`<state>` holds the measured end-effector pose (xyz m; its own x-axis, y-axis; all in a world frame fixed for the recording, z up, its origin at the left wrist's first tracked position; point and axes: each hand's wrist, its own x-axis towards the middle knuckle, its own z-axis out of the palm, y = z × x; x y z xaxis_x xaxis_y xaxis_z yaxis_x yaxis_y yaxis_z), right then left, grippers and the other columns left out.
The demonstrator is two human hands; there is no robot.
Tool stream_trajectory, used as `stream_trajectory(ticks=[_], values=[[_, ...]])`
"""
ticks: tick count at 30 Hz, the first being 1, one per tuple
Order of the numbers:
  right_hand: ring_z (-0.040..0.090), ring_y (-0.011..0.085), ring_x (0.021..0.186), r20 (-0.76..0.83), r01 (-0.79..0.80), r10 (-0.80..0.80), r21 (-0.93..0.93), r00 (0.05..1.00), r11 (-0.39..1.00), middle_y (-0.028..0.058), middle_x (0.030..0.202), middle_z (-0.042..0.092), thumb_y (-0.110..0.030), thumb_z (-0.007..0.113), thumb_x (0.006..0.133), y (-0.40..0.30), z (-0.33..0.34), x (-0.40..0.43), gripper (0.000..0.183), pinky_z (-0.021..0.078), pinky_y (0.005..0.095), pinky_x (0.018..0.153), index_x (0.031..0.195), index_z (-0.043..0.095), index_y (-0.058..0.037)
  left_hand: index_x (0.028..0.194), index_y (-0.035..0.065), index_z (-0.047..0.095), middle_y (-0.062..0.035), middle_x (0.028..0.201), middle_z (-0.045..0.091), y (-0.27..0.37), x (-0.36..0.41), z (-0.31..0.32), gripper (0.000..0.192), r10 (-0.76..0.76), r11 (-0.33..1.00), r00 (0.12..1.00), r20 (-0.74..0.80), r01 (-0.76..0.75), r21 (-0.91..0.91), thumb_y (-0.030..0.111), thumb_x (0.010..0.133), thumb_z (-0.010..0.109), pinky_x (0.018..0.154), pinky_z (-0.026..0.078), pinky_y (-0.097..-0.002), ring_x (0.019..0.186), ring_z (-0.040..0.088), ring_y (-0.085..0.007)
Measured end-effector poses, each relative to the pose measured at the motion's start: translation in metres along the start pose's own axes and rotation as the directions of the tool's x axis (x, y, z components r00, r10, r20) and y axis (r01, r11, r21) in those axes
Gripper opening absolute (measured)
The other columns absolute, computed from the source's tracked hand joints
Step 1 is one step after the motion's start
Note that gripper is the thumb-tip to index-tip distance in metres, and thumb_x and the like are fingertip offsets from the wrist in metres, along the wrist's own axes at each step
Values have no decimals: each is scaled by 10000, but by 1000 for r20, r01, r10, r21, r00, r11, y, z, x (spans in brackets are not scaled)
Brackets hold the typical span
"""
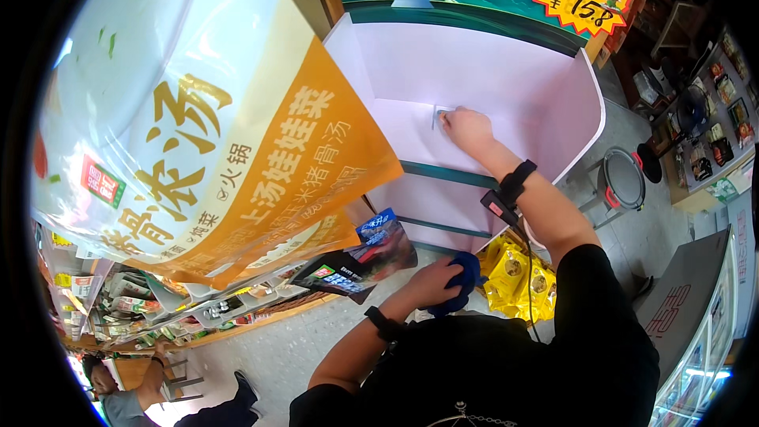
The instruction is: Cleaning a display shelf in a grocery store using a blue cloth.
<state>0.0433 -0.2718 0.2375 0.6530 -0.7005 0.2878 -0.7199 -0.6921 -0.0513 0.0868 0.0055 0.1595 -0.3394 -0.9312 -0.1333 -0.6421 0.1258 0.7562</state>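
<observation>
My left hand (431, 282) grips a bunched dark blue cloth (455, 299) low in front of my body. Farther out, my right hand (467, 126) reaches into the top tier of a pale cardboard display stand (462, 59). Its bent fingertips rest at a narrow bluish slit or strip (436, 117) in the shelf panel. Whether they pinch something small there is hidden. Dark green front edges (450, 174) border the stand's tiers. A black wristband with a small dark device (501, 206) and a cable sits on my right wrist.
Large hanging soup packets (195, 130) and a black pouch (362, 264) crowd the left. Yellow packets (522, 279) lie near my right side. A round grey pan (624, 178) stands on the right, a freezer (682, 308) behind it. A person (133, 397) is at lower left.
</observation>
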Motion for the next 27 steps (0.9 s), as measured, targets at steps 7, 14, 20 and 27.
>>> stream_trajectory(ticks=[7,14,20,27], values=[[541,128,568,395,-358,71,724,916,590,60,680,619,-221,586,804,37,-6,23,242,441,266,540,872,671,-4,1022,73,543,-157,966,501,3,4,5,342,11,1000,1000,7,-11,18,270,746,591,719,458,-384,848,546,-333],[552,147,579,471,-321,52,512,881,797,77,657,606,-225,565,811,44,18,35,207,441,295,547,833,654,-39,1030,67,537,-162,975,501,0,1,10,347,-6,1000,1000,14,6,20,265,749,588,725,450,-390,860,537,-344],[596,290,648,108,-63,16,451,994,890,142,709,625,-218,572,780,50,42,29,192,466,373,612,823,640,-44,1034,64,537,-163,985,499,0,-2,13,345,-19,1000,1000,17,19,17,259,754,587,737,446,-389,875,534,-344],[593,321,700,-168,-6,60,303,984,953,163,793,627,-196,558,789,34,6,2,194,469,379,646,897,639,-57,1020,60,533,-162,1004,499,12,-4,10,337,4,1000,1000,5,-4,-30,253,752,596,740,447,-387,882,531,-350]])
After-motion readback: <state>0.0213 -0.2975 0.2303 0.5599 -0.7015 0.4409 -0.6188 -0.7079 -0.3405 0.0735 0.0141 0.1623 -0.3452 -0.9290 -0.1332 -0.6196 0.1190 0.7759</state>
